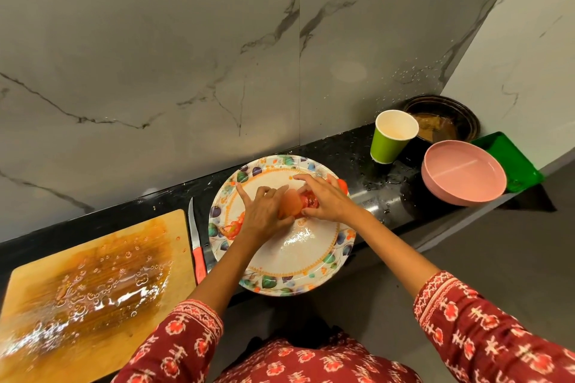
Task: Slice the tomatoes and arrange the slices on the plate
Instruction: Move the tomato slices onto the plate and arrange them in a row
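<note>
A round white plate [289, 261] with a leaf-patterned rim sits on the dark counter. Both of my hands are over its far half, holding a bunch of red tomato slices [303, 202] between them. My left hand [264, 211] cups the pale end slice from the left, its index finger stretched out. My right hand [323, 199] grips the slices from the right, fingers curled over them. More red tomato [343, 185] shows just beyond my right hand. A knife [196, 246] with a red handle lies between the plate and the wooden cutting board [93, 289].
The cutting board at the left is wet with tomato juice. A green paper cup [390, 137], a pink bowl [463, 177], a green tray [510, 162] and a dark dish [441, 118] stand at the right of the counter. A marble wall rises directly behind.
</note>
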A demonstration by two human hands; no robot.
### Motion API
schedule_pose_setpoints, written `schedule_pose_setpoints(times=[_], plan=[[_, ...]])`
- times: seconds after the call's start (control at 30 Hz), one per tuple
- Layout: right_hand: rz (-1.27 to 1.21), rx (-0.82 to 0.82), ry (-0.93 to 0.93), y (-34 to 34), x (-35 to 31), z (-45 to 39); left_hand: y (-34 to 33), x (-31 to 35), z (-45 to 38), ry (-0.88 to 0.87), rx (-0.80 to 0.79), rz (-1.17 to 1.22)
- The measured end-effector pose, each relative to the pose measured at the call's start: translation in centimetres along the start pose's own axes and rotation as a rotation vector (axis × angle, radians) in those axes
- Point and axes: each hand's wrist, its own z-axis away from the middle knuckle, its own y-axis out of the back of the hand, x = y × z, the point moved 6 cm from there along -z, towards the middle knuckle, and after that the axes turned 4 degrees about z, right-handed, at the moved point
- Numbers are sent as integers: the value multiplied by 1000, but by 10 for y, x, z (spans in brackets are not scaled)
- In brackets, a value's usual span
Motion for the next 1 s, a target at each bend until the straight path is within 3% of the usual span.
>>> schedule_pose_setpoints(times=[0.2, 1.0], plan=[[5, -40, 4, 0, 2, -3, 5, 6, 3, -3, -19, 19], [-56, 104, -51, 26, 15, 5, 3, 14, -24, -34, -5, 76]])
